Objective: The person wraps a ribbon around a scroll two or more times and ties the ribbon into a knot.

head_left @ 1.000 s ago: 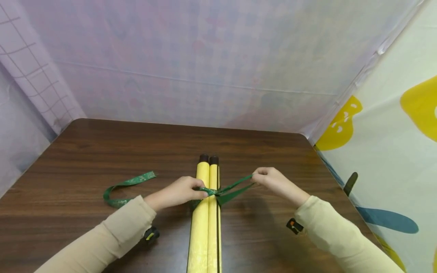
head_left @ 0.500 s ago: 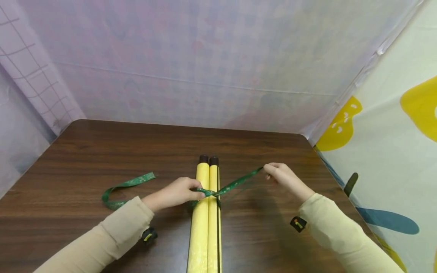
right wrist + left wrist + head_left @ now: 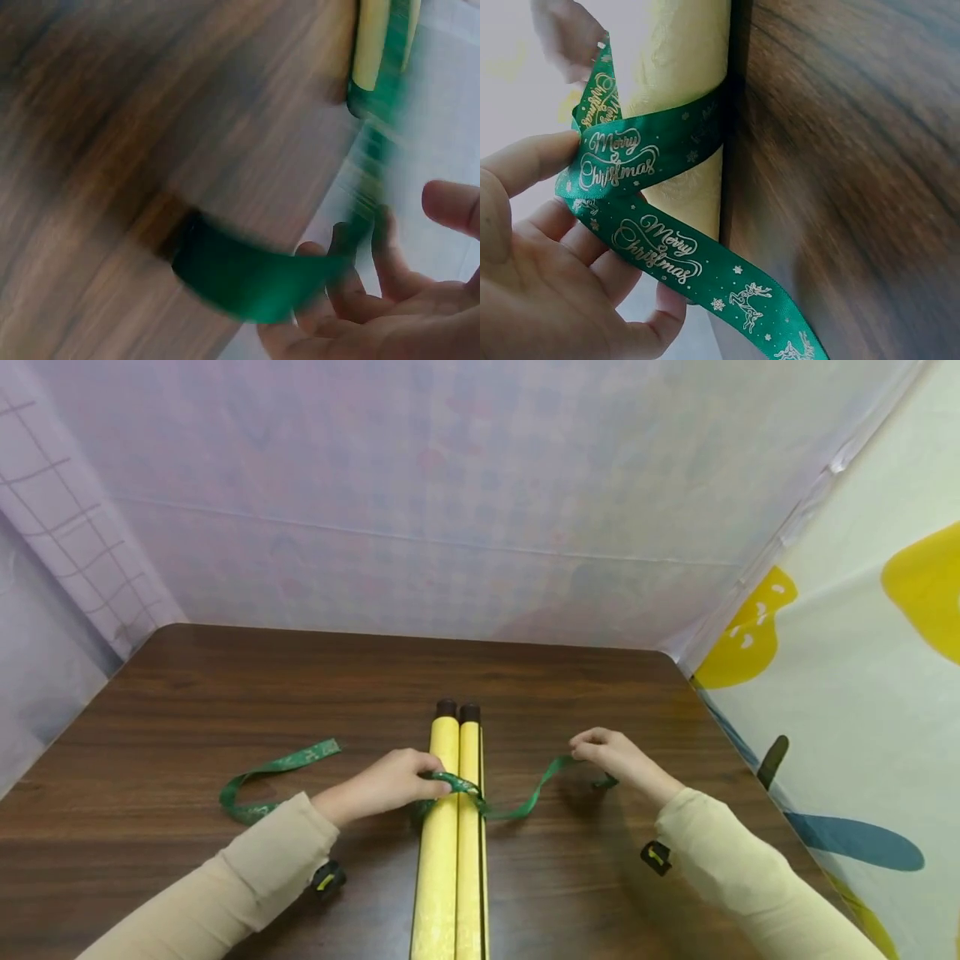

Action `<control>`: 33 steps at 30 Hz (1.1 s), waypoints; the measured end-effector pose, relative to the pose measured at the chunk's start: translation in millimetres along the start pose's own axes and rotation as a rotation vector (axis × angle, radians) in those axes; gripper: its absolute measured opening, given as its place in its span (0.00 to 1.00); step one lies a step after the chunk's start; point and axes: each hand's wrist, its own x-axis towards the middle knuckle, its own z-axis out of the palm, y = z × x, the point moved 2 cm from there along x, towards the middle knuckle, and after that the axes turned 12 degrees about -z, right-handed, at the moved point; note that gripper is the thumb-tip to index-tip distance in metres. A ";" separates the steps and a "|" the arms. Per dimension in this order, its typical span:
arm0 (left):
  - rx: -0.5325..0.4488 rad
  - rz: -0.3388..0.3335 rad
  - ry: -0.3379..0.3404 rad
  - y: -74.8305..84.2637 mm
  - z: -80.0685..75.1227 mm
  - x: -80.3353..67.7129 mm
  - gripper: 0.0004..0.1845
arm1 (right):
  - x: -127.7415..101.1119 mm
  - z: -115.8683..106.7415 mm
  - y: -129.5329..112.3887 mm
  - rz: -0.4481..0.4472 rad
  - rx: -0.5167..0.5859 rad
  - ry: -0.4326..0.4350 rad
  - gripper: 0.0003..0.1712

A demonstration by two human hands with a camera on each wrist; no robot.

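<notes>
Two long yellow rolls (image 3: 444, 860) with dark ends lie side by side on the wooden table (image 3: 300, 685). A green ribbon (image 3: 660, 247), printed "Merry Christmas" with reindeer and snowflakes, passes around them and crosses over their top. My left hand (image 3: 393, 787) pinches the ribbon's crossing at the left roll, thumb on top. To the right, my right hand (image 3: 618, 762) is raised beside the rolls. The right wrist view shows its thumb apart from the fingers (image 3: 345, 300), with the blurred ribbon running across them and a short end hanging past.
The ribbon's other tail (image 3: 285, 762) curls on the table left of the rolls. A pale patterned curtain (image 3: 420, 510) hangs behind the table's far edge, and a white sheet with yellow and blue shapes (image 3: 847, 710) hangs at the right.
The right hand has pulled a loop of ribbon out to the right, and its length has gone from taut to slack and drooping. The left hand has stayed at the crossing.
</notes>
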 end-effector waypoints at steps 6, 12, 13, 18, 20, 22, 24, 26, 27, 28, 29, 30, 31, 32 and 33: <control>0.024 0.033 0.017 5.1 1.3 1.1 0.06 | -0.5 26.0 -19.5 -0.123 -0.065 -0.011 0.15; 0.021 0.013 0.024 8.3 1.7 2.3 0.06 | -10.9 65.1 -51.0 -0.239 -0.101 -0.196 0.15; 0.017 0.010 0.028 8.4 1.8 2.3 0.06 | -12.1 70.5 -54.6 -0.262 -0.130 -0.215 0.16; 0.000 0.007 0.045 7.6 2.3 1.8 0.06 | -12.2 88.1 -63.4 -0.356 -0.305 -0.184 0.16; -0.004 0.009 0.033 5.6 1.9 1.6 0.07 | -11.5 90.7 -63.1 -0.386 -0.335 -0.160 0.12; 0.002 0.010 0.013 1.8 0.2 0.6 0.08 | -11.2 90.9 -61.0 -0.399 -0.322 -0.153 0.09; 0.014 0.013 -0.011 -3.6 -3.1 -0.7 0.08 | -10.9 88.8 -57.5 -0.398 -0.274 -0.154 0.07; 0.030 0.016 -0.044 -9.5 -7.2 -2.5 0.09 | -10.5 84.7 -54.0 -0.372 -0.201 -0.156 0.08; 0.034 0.017 -0.066 -12.2 -9.2 -3.4 0.09 | -10.4 81.6 -52.8 -0.361 -0.162 -0.155 0.09; 0.036 0.014 -0.089 -15.1 -10.4 -4.0 0.10 | -10.5 78.9 -51.6 -0.344 -0.124 -0.155 0.10; 0.036 0.013 -0.112 -17.4 -11.3 -4.7 0.10 | -10.5 76.2 -50.6 -0.327 -0.091 -0.152 0.10; 0.042 0.018 -0.131 -19.0 -12.0 -5.5 0.11 | -10.6 73.3 -50.3 -0.312 -0.067 -0.147 0.11; 0.049 0.024 -0.144 -20.3 -12.3 -6.2 0.11 | -10.5 70.8 -49.9 -0.301 -0.054 -0.142 0.12; 0.058 0.029 -0.151 -21.4 -12.5 -6.7 0.11 | -10.3 68.6 -49.5 -0.292 -0.048 -0.135 0.13; 0.065 0.033 -0.153 -22.2 -12.7 -7.4 0.10 | -10.1 66.8 -49.1 -0.284 -0.044 -0.128 0.13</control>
